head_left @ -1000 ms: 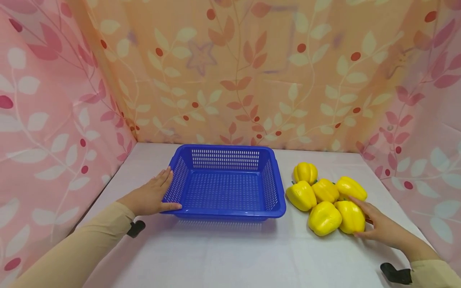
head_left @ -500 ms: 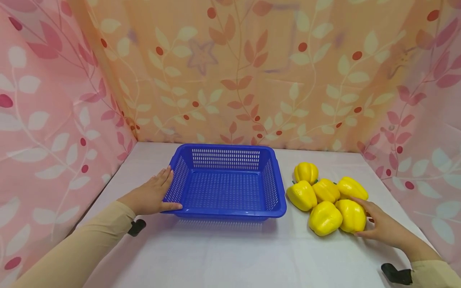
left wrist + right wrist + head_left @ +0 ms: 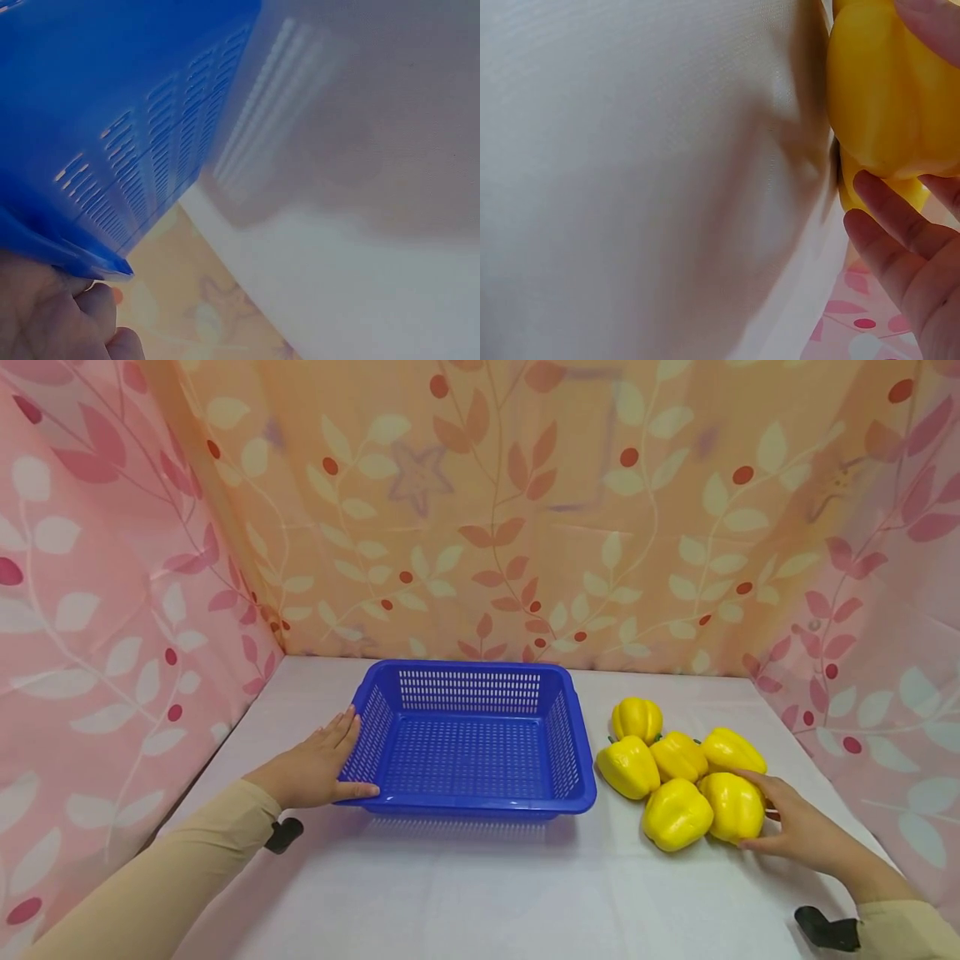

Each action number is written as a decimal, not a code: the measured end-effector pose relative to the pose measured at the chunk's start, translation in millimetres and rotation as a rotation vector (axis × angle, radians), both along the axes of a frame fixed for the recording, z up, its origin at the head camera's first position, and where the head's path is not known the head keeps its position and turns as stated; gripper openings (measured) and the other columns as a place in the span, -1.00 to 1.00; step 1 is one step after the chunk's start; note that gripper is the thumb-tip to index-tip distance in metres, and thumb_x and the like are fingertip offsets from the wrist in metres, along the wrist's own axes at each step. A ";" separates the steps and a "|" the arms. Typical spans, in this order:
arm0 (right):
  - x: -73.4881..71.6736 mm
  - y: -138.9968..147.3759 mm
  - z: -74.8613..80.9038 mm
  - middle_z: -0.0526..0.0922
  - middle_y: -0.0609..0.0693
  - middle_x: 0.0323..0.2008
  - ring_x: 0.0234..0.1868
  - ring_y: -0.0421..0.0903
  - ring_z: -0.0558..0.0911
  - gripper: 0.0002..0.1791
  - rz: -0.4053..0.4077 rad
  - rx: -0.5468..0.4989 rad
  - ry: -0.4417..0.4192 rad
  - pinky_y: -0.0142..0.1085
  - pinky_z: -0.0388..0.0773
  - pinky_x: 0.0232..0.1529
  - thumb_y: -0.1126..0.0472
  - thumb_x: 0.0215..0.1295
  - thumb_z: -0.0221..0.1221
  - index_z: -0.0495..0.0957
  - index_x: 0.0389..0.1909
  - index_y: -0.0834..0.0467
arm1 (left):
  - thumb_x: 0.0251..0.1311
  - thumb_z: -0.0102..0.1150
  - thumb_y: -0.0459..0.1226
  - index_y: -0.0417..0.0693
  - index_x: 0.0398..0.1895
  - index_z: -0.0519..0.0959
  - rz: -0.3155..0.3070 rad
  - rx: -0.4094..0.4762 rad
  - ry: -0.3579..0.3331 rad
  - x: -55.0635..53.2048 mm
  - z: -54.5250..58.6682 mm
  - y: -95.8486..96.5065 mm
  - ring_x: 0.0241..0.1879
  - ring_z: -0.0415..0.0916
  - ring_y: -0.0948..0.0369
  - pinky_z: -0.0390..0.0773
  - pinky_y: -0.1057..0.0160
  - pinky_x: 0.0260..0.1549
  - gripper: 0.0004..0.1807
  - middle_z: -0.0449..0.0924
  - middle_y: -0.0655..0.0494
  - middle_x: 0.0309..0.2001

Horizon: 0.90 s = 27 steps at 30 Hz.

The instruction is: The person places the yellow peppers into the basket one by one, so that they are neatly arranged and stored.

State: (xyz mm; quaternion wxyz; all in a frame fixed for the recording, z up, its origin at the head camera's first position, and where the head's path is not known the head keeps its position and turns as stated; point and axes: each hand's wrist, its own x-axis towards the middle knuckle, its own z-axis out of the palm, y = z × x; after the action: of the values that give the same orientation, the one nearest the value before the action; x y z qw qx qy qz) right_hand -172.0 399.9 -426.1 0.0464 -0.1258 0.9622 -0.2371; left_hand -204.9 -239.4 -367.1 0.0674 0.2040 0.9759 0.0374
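Observation:
A blue perforated plastic basket stands on the white cloth, with nothing inside. My left hand holds its left rim, thumb lying on the front corner; bent fingers show under the rim in the left wrist view. On the right, my right hand grips a yellow bell pepper between thumb and fingers. The right wrist view shows the thumb on one side of this bell pepper and fingertips at the other. Several more yellow bell peppers lie clustered beside it.
The white-covered table is bordered behind by an orange leaf-patterned curtain and at the sides by pink patterned cloth. A strip of table separates the basket from the peppers.
My right hand has closed a little more round the nearest right bell pepper, which has shifted slightly right and up in view. The left hand and basket keep their places.

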 end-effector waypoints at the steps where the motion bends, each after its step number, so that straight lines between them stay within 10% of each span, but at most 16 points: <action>1: 0.1 0.0 0.6 0.17 0.38 0.13 0.00 0.31 0.35 0.13 -0.002 0.002 -0.003 0.23 0.39 -0.09 -0.02 -0.19 0.43 -0.02 0.33 0.27 | -0.10 -0.11 0.45 -0.40 0.37 -0.16 0.001 0.001 -0.003 0.2 0.5 0.1 0.38 -0.31 -0.19 -0.10 -0.18 0.26 0.27 -0.33 -0.29 0.41; 27: -2.4 5.8 23.3 0.15 0.41 0.17 0.02 0.31 0.33 0.09 -0.005 -0.002 0.041 0.17 0.42 -0.10 -0.03 -0.14 0.40 0.00 0.33 0.30 | -0.09 -0.09 0.43 -0.40 0.37 -0.16 0.004 0.012 -0.008 0.9 0.8 1.0 0.38 -0.31 -0.18 -0.09 -0.18 0.26 0.26 -0.32 -0.30 0.41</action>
State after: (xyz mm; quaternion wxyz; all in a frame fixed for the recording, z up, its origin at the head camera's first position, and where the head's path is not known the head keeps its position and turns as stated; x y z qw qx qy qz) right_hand -174.4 405.7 -402.8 0.0261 -0.1280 0.9631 -0.2353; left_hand -204.0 -238.4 -366.4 0.0701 0.2022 0.9758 0.0443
